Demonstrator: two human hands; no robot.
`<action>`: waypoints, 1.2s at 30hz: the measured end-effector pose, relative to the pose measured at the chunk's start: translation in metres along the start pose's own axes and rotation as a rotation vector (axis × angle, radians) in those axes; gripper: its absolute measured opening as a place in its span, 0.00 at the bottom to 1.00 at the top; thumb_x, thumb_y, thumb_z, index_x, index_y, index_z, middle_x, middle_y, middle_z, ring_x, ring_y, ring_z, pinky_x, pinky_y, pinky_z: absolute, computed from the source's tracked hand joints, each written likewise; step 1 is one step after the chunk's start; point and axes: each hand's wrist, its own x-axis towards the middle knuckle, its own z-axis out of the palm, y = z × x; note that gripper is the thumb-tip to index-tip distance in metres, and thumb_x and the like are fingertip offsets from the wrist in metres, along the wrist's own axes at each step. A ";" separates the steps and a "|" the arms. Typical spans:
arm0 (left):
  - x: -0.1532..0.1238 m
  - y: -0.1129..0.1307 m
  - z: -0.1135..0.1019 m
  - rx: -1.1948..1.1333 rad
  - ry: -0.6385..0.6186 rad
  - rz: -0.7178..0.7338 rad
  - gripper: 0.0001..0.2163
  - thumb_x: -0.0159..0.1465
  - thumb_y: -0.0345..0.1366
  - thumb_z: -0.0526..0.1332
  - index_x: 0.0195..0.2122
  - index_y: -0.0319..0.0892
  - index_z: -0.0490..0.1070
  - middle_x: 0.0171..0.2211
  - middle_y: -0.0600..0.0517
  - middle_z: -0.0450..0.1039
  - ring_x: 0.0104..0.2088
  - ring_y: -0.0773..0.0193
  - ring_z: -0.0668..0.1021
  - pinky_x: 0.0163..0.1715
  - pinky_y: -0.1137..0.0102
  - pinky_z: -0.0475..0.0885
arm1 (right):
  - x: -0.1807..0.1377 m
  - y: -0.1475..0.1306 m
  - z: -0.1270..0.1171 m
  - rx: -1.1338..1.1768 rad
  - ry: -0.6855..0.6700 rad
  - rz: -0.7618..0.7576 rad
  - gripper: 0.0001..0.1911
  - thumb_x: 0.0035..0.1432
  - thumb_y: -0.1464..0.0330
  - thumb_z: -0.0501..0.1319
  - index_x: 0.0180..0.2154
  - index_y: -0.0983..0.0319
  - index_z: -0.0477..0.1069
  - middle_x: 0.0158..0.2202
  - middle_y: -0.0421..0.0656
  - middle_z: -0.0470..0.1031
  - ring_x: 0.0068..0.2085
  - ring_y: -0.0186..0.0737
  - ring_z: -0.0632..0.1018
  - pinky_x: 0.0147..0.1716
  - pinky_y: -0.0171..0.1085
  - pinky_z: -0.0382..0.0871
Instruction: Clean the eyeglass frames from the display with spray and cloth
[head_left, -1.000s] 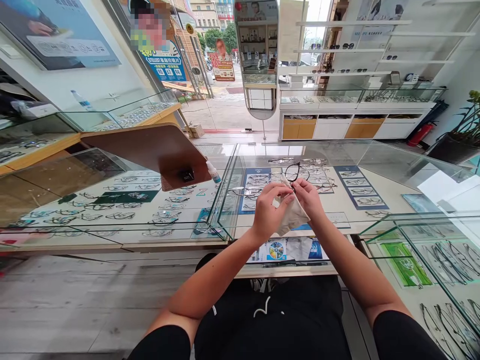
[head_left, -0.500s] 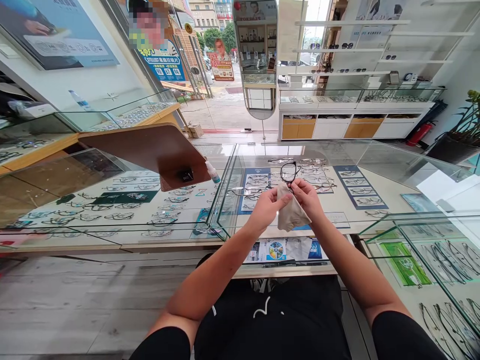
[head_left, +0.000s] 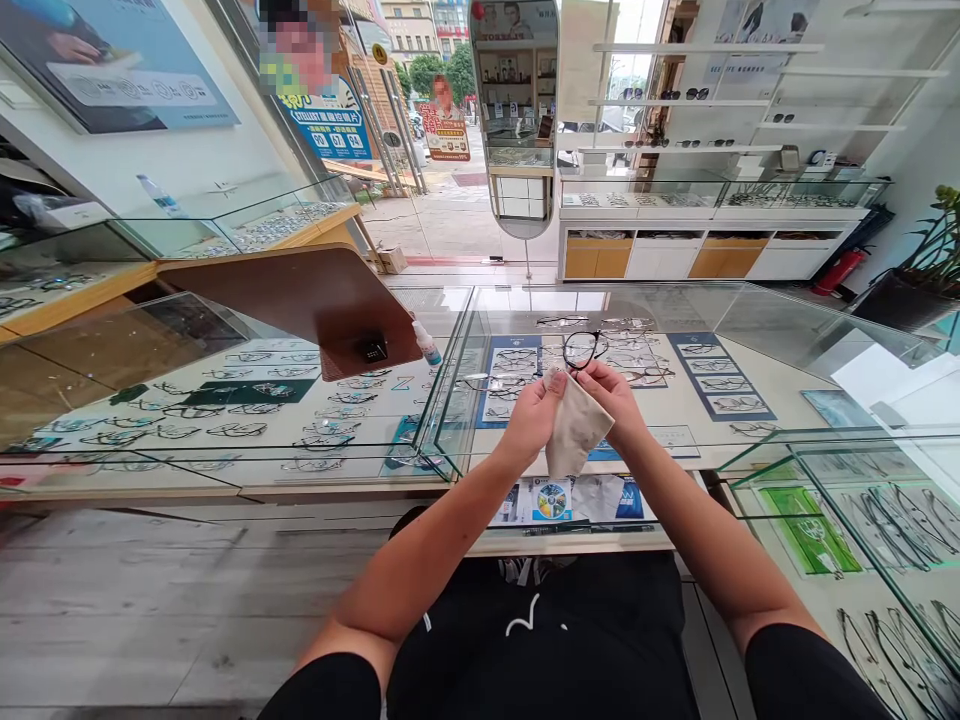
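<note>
Above the glass display counter (head_left: pixel 675 310), my right hand (head_left: pixel 611 395) grips a pair of black-framed glasses (head_left: pixel 581 348) by the frame, lenses pointing away from me. My left hand (head_left: pixel 534 415) pinches the upper corner of a beige cleaning cloth (head_left: pixel 571 435), which hangs flat between the two hands. Both forearms reach forward from my lap, in black clothing.
A small spray bottle (head_left: pixel 427 344) stands on the glass to the left, beside a brown hinged flap (head_left: pixel 300 295). Many glasses lie in the cases (head_left: pixel 247 420) below and to the right (head_left: pixel 885 510). A standing mirror (head_left: pixel 516 120) and wall shelves (head_left: pixel 720 150) are behind.
The cloth, bunched around the glasses a second ago, now hangs spread out from my left hand. The glasses have tilted slightly and stay in my right hand.
</note>
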 end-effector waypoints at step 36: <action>-0.002 -0.002 -0.001 0.116 0.064 0.119 0.29 0.65 0.66 0.68 0.47 0.43 0.81 0.40 0.48 0.84 0.44 0.55 0.83 0.46 0.64 0.77 | 0.004 0.006 -0.004 -0.044 -0.017 -0.084 0.20 0.49 0.50 0.82 0.32 0.54 0.80 0.41 0.42 0.85 0.50 0.48 0.83 0.58 0.46 0.76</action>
